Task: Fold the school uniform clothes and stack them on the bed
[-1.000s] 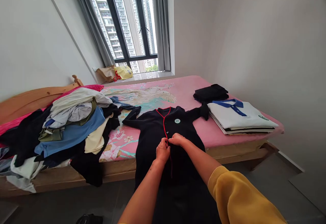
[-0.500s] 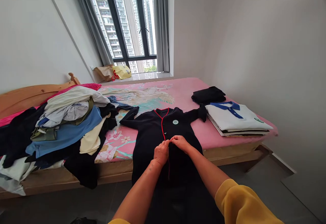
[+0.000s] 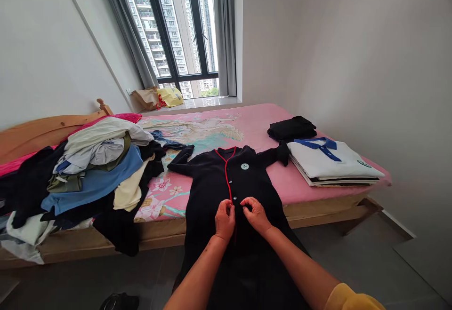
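A black cardigan (image 3: 208, 183) with red front trim and a round white-green badge lies face up on the bed, sleeves spread, its lower part hanging toward me over the edge. Two buttons show along the front placket. My left hand (image 3: 225, 220) pinches the red-edged placket just below the lower visible button. Across from it, my right hand (image 3: 256, 216) has thumb and index finger curled together at the other front edge, a small gap from the left. What lies between the right fingertips is mostly hidden against the dark cloth.
A loose heap of clothes (image 3: 95, 173) covers the bed's left side. On the right are a stack of folded white shirts (image 3: 332, 162) with a blue collar and a folded black garment (image 3: 292, 129). Bags (image 3: 169, 97) sit on the windowsill. A black object (image 3: 120, 302) lies on the floor.
My hands, together at the placket before, have separated slightly and moved lower down the front. A second button now shows above them. The camera view has shifted a little.
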The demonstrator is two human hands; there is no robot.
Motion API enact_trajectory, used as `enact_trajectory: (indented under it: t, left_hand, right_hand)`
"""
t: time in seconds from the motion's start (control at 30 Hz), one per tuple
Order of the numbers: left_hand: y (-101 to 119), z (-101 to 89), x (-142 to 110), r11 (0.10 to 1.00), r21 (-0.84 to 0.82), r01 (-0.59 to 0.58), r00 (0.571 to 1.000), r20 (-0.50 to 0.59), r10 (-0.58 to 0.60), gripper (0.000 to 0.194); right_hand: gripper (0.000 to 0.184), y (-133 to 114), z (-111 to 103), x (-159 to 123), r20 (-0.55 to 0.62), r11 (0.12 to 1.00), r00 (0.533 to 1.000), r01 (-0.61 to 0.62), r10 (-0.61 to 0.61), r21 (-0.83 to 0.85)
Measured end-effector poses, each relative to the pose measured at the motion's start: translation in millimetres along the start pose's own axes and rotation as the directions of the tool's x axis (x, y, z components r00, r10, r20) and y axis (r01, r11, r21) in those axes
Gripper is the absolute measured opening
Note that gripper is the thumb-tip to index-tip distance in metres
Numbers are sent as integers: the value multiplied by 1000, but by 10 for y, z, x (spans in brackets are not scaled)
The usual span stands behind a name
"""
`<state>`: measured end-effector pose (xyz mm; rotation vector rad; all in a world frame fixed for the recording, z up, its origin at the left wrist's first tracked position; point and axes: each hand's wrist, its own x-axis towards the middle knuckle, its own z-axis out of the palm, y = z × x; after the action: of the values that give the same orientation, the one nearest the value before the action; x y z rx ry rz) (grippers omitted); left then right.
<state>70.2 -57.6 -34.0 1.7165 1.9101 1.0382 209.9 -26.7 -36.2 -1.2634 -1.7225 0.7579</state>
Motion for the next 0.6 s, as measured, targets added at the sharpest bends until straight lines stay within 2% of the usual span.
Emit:
enact_trajectory:
  t: [0.17,0.27,0.4,0.5,0.6]
  left_hand:
    - [-158,225,-609,986,22,167,985,45,-168,22]
    - [-158,204,-764,981,130,147,971,167,-168,40]
    - [-154,-104,-827,897,430,-99,943,327,-52,48]
    - [-257,-411,-817,859,487,-158,949,314,-4,41]
    - [-423,-669,-771,869,463,-174,933,361,-5,40]
  right_hand:
    - [17,82,40,-416,-69,1000,998,-12,12,-2]
    - [18,52,-36,-652,1,985,1000,29,-30,-170]
    - [30,32,-319,-883,173,909,983,130,-65,-396]
    - [37,144,-580,-998,120,838,993,80,-18,-540]
    - [35,290,-797,-1061,76,828,995,-13,68,-560]
